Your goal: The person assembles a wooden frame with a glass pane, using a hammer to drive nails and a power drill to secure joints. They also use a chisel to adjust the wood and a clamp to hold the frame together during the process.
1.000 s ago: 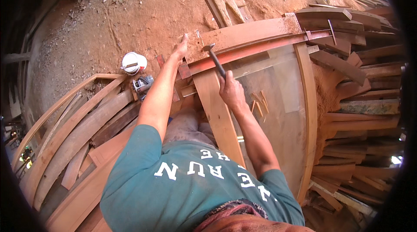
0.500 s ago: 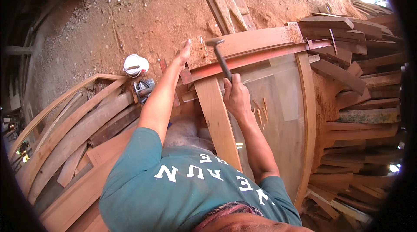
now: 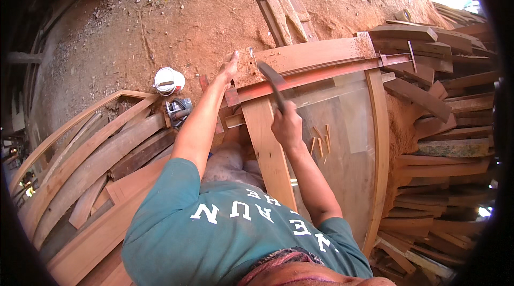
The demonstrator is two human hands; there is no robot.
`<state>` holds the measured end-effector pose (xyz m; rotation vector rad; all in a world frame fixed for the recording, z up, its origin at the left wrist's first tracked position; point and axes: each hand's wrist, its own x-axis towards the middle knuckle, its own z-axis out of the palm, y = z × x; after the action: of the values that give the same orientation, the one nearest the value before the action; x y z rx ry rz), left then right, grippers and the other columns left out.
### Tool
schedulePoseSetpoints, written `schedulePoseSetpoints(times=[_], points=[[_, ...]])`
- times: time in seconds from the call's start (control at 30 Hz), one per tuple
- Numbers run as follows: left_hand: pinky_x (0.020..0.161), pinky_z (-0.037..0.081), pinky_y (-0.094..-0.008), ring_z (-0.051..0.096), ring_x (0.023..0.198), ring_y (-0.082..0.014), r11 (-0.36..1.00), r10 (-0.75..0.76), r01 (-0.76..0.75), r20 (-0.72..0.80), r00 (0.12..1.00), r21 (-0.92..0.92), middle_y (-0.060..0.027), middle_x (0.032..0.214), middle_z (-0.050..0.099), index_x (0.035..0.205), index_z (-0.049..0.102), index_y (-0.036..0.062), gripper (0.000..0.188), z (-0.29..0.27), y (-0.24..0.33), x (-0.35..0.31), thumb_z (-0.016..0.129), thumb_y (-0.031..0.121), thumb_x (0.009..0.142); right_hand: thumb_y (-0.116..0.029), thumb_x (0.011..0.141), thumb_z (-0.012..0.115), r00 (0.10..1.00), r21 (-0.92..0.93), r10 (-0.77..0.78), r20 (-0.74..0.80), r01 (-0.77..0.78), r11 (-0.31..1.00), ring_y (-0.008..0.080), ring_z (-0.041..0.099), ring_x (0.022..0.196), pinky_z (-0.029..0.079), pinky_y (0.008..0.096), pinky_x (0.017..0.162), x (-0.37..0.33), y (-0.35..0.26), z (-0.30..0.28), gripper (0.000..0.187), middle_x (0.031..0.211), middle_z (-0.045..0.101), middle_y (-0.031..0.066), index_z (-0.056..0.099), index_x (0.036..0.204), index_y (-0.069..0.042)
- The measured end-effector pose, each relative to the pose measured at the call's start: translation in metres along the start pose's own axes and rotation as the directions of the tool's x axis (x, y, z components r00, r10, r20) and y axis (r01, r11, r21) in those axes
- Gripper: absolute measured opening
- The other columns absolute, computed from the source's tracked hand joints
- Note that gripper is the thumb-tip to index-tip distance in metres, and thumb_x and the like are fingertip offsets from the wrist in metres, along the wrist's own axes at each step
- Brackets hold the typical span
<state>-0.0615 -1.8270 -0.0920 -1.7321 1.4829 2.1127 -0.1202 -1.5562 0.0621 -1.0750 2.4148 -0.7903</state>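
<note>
My right hand (image 3: 288,126) is closed round the handle of a dark hammer (image 3: 273,84), whose head end is over the left part of a curved wooden rail (image 3: 310,55). The hammer is slightly blurred. At the rail's left end, my left hand (image 3: 229,67) grips the wood, its fingers partly hidden. Along the rail's near side runs a red bar clamp (image 3: 316,78), reaching past the right end. Sawdust and shavings lie on both ends of the rail. Below it, the wooden frame has a left upright (image 3: 266,149) and a flat panel (image 3: 342,125).
Several thin wooden sticks (image 3: 320,139) lie on the panel. To the left are a white bucket (image 3: 169,81), a power tool (image 3: 178,110) and curved timbers (image 3: 101,155). Stacked wood (image 3: 450,144) fills the right. Beyond the rail, a plank (image 3: 265,8) lies on sawdust-covered ground.
The hammer has turned in my right hand, its head end dropping lower and a little left over the rail. My right hand has shifted slightly down. My left hand keeps its place at the rail's end.
</note>
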Motion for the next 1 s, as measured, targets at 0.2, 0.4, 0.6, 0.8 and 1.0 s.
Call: schedulePoseSetpoints(times=[0.2,0.4,0.6,0.8,1.0], points=[[0.122,0.026,-0.053,0.027,0.155,-0.0367,0.988,0.15,-0.15,0.002,0.989,-0.047,-0.0229,0.166,0.031,0.16,0.036,0.008,0.092,0.01,0.0,-0.013,0.04,0.076,0.098,-0.024,0.104,0.056,0.989,0.1,-0.132,-0.073,0.139,0.985,0.0512,0.065,0.072,0.051,0.0593,0.062,0.011,-0.023,-0.026,0.025,0.077,0.064,0.0297,0.044,0.104,-0.003],[0.125,0.016,-0.0579,0.015,0.158,-0.0347,0.935,0.354,-0.35,0.142,0.925,-0.05,-0.0205,0.171,0.019,0.163,0.026,0.0076,0.095,-0.027,-0.038,0.056,0.04,0.075,0.099,-0.027,0.103,0.058,0.993,-0.137,0.053,0.101,-0.039,0.99,0.0516,0.065,0.073,0.051,0.0609,0.061,0.013,0.013,0.016,0.029,0.077,0.065,0.0295,0.043,0.1,-0.003],[0.123,0.028,-0.0461,0.033,0.152,-0.0361,1.0,-0.006,0.007,-0.068,0.998,0.019,-0.0239,0.163,0.036,0.157,0.043,0.0064,0.089,0.008,0.004,-0.001,0.041,0.074,0.099,-0.028,0.103,0.058,1.0,-0.041,0.013,-0.011,-0.014,0.999,0.0512,0.065,0.073,0.051,0.0612,0.061,0.004,0.015,0.015,0.029,0.076,0.065,0.0283,0.044,0.098,-0.003],[0.122,0.03,-0.0478,0.036,0.149,-0.0351,0.991,0.134,-0.133,0.064,0.989,-0.021,-0.0224,0.161,0.039,0.156,0.042,0.0038,0.092,0.008,0.001,0.0,0.042,0.076,0.098,-0.03,0.105,0.054,0.993,-0.054,0.086,0.081,-0.082,0.995,0.0502,0.067,0.078,0.051,0.0612,0.066,0.008,-0.007,-0.003,0.03,0.081,0.067,0.0291,0.044,0.099,-0.002],[0.119,0.037,-0.0455,0.045,0.144,-0.0305,0.935,0.062,0.056,0.319,0.946,-0.349,-0.0195,0.154,0.049,0.154,0.043,0.0042,0.088,-0.005,-0.018,0.031,0.046,0.072,0.099,-0.027,0.101,0.062,0.991,-0.006,0.131,0.019,-0.131,0.991,0.0526,0.064,0.078,0.049,0.0602,0.065,-0.005,0.051,0.003,0.029,0.079,0.065,0.0298,0.046,0.1,-0.003]])
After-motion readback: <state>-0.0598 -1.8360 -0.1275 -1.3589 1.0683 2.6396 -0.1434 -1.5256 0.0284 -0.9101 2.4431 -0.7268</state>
